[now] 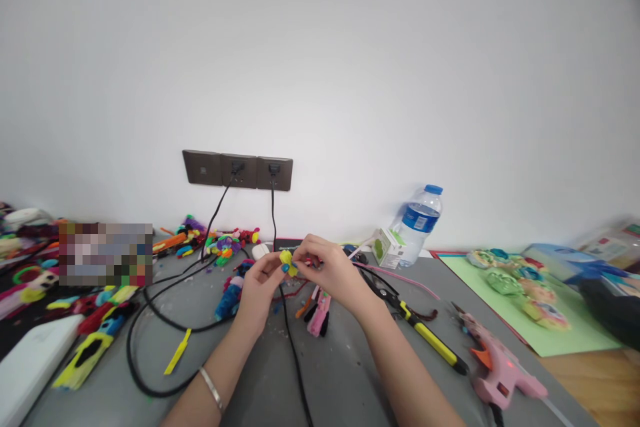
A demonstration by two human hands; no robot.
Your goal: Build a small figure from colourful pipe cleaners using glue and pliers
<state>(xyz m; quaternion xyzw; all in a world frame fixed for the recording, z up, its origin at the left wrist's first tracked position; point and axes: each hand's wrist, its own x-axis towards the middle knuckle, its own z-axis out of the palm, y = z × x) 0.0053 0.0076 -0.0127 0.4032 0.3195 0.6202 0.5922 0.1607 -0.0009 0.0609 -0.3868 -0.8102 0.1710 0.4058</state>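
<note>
A small yellow fuzzy piece (287,257), which looks like bent pipe cleaner, is pinched between my two hands above the grey table. My left hand (265,278) grips it from the left with thumb and fingers. From the right, my right hand (323,267) has its thumb and forefinger closed on the piece's other side. Blue spots show at both thumb tips. Below my right hand lies a pink and black fuzzy figure (319,317). A blue fuzzy figure (229,298) rests just left of my left hand.
Black cables (131,333) loop across the table. On the right are yellow-and-black handled pliers (430,340), a pink glue gun (500,367) and a water bottle (420,223). Several pipe-cleaner figures (90,350) and a white box-like object (37,363) occupy the left.
</note>
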